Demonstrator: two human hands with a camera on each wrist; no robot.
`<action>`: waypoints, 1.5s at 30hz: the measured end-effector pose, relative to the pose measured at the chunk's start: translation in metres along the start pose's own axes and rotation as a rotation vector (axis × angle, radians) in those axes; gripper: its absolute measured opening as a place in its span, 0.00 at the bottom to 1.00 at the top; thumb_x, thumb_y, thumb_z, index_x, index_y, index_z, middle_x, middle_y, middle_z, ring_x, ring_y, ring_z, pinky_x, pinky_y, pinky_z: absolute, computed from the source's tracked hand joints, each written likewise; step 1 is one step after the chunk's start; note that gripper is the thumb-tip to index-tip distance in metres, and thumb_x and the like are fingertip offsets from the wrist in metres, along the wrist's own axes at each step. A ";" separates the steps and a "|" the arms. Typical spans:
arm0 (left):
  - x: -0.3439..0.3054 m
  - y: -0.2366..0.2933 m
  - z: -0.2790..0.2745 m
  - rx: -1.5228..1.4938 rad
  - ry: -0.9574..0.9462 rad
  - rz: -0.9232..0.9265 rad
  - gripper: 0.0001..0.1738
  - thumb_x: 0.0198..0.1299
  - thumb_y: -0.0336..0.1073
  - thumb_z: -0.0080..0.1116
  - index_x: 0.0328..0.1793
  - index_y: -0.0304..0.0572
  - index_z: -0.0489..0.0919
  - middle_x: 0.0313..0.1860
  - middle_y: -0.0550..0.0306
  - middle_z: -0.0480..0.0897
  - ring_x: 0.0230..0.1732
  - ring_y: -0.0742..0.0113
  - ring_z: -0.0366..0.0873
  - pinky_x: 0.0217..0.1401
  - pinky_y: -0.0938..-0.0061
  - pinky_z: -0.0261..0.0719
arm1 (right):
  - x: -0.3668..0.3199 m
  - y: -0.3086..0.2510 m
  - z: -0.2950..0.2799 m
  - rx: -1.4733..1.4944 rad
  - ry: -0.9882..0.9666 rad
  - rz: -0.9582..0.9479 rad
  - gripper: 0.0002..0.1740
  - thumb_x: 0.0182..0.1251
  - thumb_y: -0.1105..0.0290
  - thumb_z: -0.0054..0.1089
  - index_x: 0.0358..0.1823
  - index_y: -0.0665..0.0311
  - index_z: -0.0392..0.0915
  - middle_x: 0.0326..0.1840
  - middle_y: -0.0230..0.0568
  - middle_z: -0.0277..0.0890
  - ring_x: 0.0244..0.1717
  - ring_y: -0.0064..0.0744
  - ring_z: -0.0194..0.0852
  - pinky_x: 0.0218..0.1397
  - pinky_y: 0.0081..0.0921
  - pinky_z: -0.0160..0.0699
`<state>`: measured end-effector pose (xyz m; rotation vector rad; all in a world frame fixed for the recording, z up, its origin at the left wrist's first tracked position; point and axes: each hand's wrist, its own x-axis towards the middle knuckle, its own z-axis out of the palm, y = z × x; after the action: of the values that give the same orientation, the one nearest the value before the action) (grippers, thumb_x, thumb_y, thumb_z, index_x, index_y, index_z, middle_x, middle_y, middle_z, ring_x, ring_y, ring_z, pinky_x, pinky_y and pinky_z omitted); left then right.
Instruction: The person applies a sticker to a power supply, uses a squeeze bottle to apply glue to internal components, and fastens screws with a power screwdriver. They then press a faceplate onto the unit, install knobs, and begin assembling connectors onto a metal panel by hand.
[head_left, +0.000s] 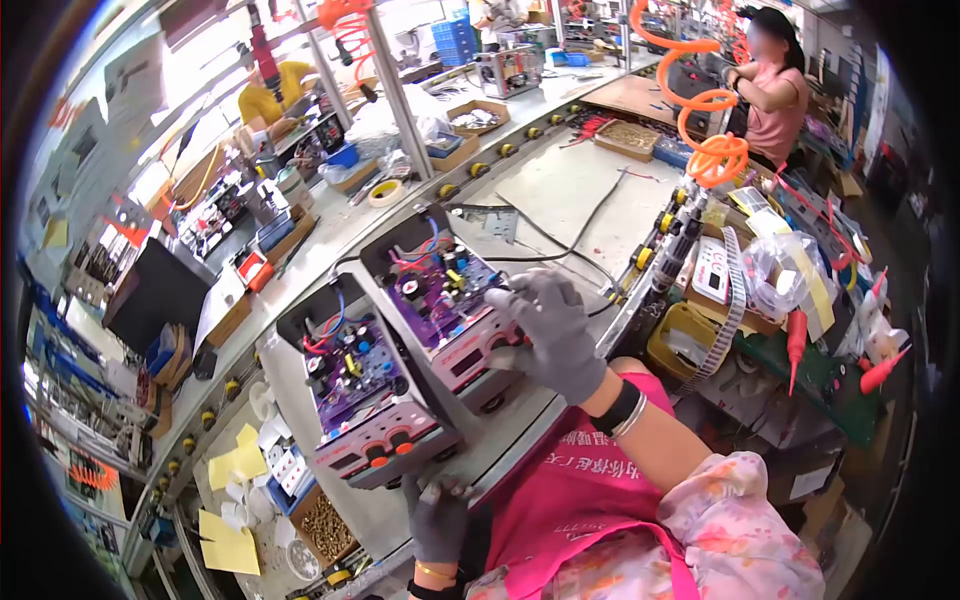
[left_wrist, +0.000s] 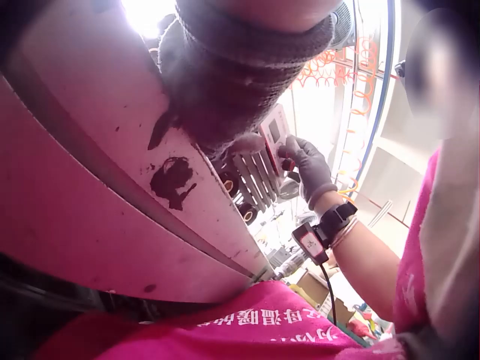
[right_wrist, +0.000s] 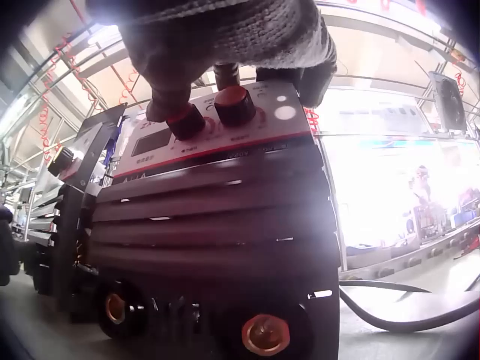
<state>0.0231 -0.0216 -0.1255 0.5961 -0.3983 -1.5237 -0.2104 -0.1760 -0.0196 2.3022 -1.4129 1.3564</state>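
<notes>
Two devices with uncovered tops and purple circuit boards stand side by side, the left device [head_left: 365, 375] and the right device [head_left: 440, 290]. My gloved right hand [head_left: 560, 335] grips the front panel of the right device, fingers over its top edge. In the right wrist view, the right hand [right_wrist: 225, 45] covers the panel's top, with one finger against a red-topped knob [right_wrist: 185, 122]. My gloved left hand [head_left: 437, 518] is at the lower front corner of the left device, fingers loosely bent. The left wrist view shows the left hand [left_wrist: 225, 86] beside the bench edge; its fingertips are partly hidden.
A box of brass-coloured parts [head_left: 325, 525] and yellow papers [head_left: 230, 540] lie at lower left. Black cables [head_left: 570, 250] run behind the right device. An orange coiled hose [head_left: 715, 160] hangs at right. Another person [head_left: 775, 110] is at the upper right.
</notes>
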 end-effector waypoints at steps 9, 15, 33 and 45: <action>0.003 -0.010 0.000 0.360 0.104 0.097 0.28 0.60 0.38 0.57 0.63 0.39 0.62 0.34 0.51 0.77 0.37 0.61 0.75 0.45 0.60 0.78 | 0.001 0.145 0.023 -0.077 0.244 0.221 0.32 0.57 0.54 0.65 0.61 0.56 0.70 0.49 0.51 0.75 0.49 0.50 0.74 0.55 0.40 0.72; -0.003 -0.003 0.012 0.439 0.166 -0.013 0.26 0.66 0.31 0.50 0.70 0.44 0.60 0.59 0.48 0.72 0.50 0.59 0.73 0.58 0.54 0.76 | -0.008 0.243 0.048 -0.671 -0.871 0.650 0.28 0.60 0.64 0.50 0.64 0.59 0.67 0.47 0.53 0.81 0.48 0.53 0.81 0.52 0.53 0.74; 0.011 -0.002 0.003 0.442 0.189 -0.034 0.23 0.63 0.35 0.53 0.62 0.36 0.64 0.39 0.50 0.78 0.42 0.61 0.76 0.51 0.63 0.77 | 0.026 0.367 0.132 -0.549 -1.049 0.537 0.15 0.49 0.66 0.61 0.38 0.65 0.83 0.39 0.53 0.82 0.42 0.49 0.83 0.44 0.38 0.81; 0.010 0.004 0.006 0.423 0.283 -0.121 0.18 0.64 0.30 0.50 0.61 0.44 0.68 0.34 0.53 0.77 0.40 0.61 0.73 0.48 0.64 0.73 | 0.056 0.323 0.165 1.109 -0.123 1.578 0.25 0.68 0.55 0.56 0.56 0.67 0.64 0.54 0.60 0.69 0.44 0.54 0.79 0.41 0.46 0.86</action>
<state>0.0236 -0.0321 -0.1197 1.1711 -0.4745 -1.4493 -0.3446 -0.4766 -0.1813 1.0226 -3.4068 2.8507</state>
